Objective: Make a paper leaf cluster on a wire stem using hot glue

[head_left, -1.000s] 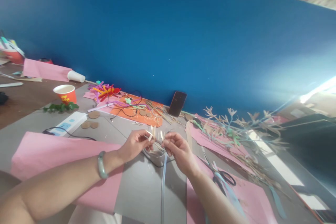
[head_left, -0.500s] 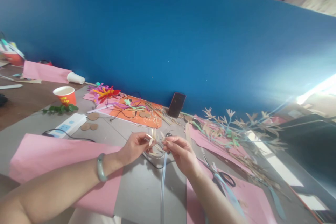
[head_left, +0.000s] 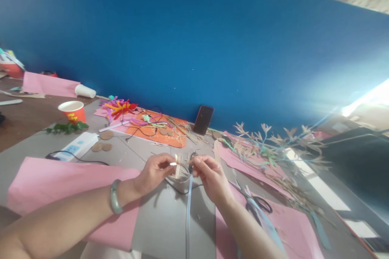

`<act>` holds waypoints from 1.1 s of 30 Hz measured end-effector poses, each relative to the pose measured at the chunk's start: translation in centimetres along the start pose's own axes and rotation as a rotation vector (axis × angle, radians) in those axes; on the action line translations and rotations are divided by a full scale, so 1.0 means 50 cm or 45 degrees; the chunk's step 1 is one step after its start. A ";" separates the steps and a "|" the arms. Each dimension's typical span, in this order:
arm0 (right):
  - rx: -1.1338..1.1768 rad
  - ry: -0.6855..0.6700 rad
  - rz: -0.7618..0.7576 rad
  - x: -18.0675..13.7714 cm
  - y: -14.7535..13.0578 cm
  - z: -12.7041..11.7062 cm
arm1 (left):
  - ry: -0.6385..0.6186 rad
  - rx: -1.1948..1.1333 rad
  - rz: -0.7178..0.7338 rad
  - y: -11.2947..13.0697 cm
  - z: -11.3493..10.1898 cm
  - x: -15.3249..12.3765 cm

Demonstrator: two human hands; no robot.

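Between thumb and forefinger, my left hand (head_left: 157,170) pinches a pale straw-like flower piece (head_left: 177,166) with narrow, petal-like strips. Close on its right, my right hand (head_left: 209,175) is closed in a pinch; a small pale bit shows at its fingertips, too small to name. The two hands are a little apart over the grey table (head_left: 164,218). Beneath them lies a loose coil of pale strips (head_left: 182,177). A light blue strip (head_left: 189,214) runs from near my right fingertips toward the table's front edge.
Scissors (head_left: 261,205) lie on pink paper (head_left: 298,230) at the right, near dried leafy stems (head_left: 264,145). A phone (head_left: 204,120) leans on the blue wall. Left stand a power strip (head_left: 80,145) and a red paper cup (head_left: 73,111). Colourful pipe cleaners (head_left: 120,109) lie behind.
The pale piece in my left fingers has turned, its strips now pointing differently. My right fingers have shifted slightly. The whole view has moved a little.
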State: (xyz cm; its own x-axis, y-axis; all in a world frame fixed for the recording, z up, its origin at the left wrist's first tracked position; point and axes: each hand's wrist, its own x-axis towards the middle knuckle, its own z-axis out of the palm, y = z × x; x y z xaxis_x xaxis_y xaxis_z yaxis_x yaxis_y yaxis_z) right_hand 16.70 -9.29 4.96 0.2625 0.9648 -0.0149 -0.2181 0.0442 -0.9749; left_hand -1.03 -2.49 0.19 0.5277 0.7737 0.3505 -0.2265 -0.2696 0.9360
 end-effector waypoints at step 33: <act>0.083 -0.120 0.081 -0.012 -0.017 0.005 | 0.029 0.212 0.103 0.023 0.003 -0.013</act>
State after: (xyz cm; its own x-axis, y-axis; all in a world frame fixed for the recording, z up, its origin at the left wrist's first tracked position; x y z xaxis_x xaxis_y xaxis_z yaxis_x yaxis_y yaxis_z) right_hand 16.49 -9.85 5.86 0.1572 0.9862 -0.0520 -0.2926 -0.0037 -0.9562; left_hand -1.51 -3.38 1.07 0.4942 0.7581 0.4255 -0.1279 -0.4208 0.8981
